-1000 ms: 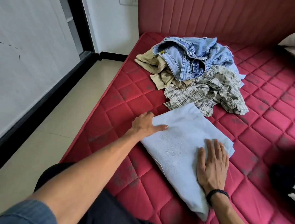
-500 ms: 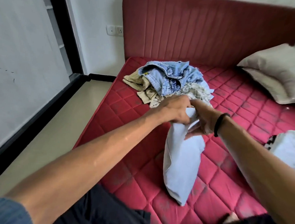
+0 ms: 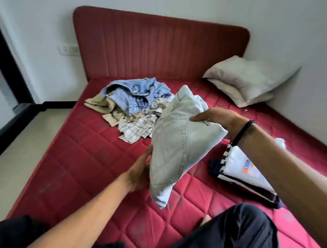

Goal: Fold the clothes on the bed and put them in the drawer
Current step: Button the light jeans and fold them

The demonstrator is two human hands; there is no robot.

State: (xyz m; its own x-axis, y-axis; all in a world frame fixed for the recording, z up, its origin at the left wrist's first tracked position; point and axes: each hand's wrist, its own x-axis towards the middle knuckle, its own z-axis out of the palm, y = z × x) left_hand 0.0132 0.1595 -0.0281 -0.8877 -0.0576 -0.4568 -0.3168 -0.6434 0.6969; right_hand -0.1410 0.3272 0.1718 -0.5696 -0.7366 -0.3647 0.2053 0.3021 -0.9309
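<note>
Right hand (image 3: pixel 218 120) grips pale folded jeans (image 3: pixel 178 143) above red quilted mattress (image 3: pixel 78 157).

Open red mattress (image 3: pixel 78 157) lies to the left of and below the left hand (image 3: pixel 138 176), unobstructed out to the bed edge. Beyond that hand, the heap of unfolded clothes (image 3: pixel 133 107) blocks the way toward the headboard (image 3: pixel 158 48). Under the right hand's (image 3: pixel 219 119) forearm a stack of folded garments (image 3: pixel 243 170) occupies the mattress, and two pillows (image 3: pixel 249 80) fill the corner beyond it.
</note>
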